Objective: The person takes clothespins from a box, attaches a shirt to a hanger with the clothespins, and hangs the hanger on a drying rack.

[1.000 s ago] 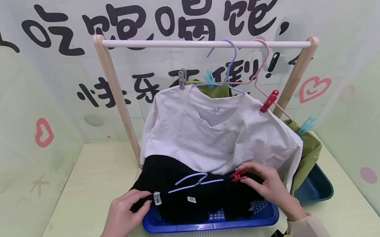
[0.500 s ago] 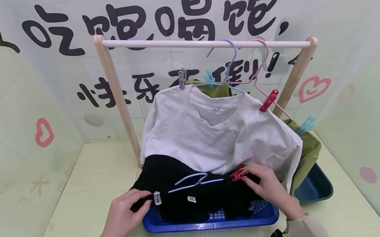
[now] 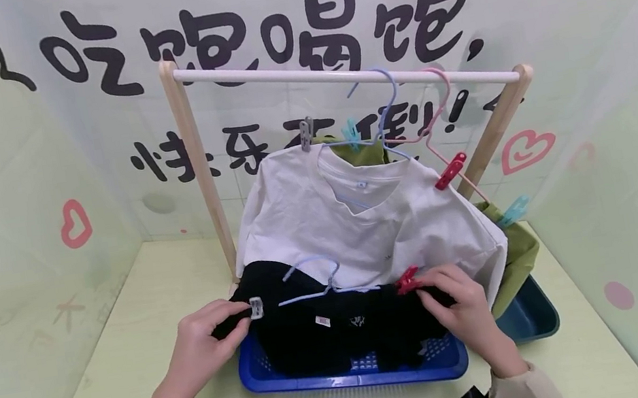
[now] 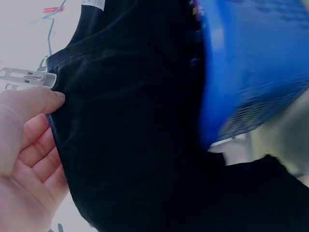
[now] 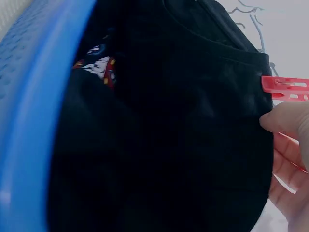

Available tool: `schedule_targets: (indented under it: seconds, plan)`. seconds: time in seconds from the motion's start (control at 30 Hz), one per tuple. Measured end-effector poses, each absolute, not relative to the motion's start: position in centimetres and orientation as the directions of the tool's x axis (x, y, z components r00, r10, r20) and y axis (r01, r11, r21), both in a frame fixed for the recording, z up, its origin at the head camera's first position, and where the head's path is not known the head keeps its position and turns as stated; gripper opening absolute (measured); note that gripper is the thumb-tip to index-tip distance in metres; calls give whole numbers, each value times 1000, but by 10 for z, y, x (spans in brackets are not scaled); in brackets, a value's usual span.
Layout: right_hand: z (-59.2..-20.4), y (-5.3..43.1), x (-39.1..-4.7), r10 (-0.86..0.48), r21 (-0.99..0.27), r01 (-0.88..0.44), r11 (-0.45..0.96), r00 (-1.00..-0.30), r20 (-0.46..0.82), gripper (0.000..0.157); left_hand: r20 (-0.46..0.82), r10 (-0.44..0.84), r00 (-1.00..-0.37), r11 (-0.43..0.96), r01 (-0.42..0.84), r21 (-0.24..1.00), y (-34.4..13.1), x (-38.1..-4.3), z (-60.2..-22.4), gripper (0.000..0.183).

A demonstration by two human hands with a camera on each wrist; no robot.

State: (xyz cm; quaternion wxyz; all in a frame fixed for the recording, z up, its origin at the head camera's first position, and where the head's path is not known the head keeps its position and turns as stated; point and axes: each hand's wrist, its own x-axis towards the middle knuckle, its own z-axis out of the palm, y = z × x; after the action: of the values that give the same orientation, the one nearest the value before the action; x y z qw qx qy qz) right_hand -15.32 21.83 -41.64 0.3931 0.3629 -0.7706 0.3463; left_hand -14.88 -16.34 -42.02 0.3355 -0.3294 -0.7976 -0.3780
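A black shirt [image 3: 306,345] is stretched between both hands above a blue basket [image 3: 355,380]. A light blue hanger [image 3: 330,287] shows along its neckline, hook upward. My left hand [image 3: 201,344] pinches the shirt's left shoulder between thumb and fingers, just beside a whitish clothespin [image 3: 256,307] clamped there. On the other shoulder, my right hand [image 3: 464,298] pinches the cloth close by a red clothespin [image 3: 408,280]. In the right wrist view the thumb lies on the fabric below the red clothespin [image 5: 288,87]. Most of the hanger's arms are hidden inside the shirt.
Behind stands a rack with a white rail [image 3: 276,79] and wooden posts. From it hang a white shirt [image 3: 321,212] on a blue hanger and a green garment [image 3: 517,265] on a pink one, both with clothespins. A dark teal basin [image 3: 528,315] sits at the right.
Both hands have lifted the black shirt and its hanger slightly. My right hand has shifted from the red clothespin onto the cloth beside it.
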Motion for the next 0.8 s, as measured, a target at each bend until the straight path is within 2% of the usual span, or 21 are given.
schedule_targets:
  seconds: [0.13,0.33,0.43,0.57,0.8]
  plan:
    - [-400,215,-151,-267,-209,-814,541,-403,876,29,802,262,-536,493,789,366,-164,-157,-403,25]
    - [-379,213,-152,-223,-212,-806,553,-388,894,15,799,254,-545,509,778,368,-164,-174,-377,14]
    - [-370,212,-152,-182,-214,-785,582,-382,906,12,834,249,-493,505,801,323,-160,-185,-362,18]
    - [-354,211,-153,-128,-213,-753,623,-366,922,15,868,243,-433,493,826,274,-153,-201,-339,24]
    - [-321,212,-163,-68,-205,-699,686,-341,937,12,881,231,-412,507,824,252,-141,-232,-302,18]
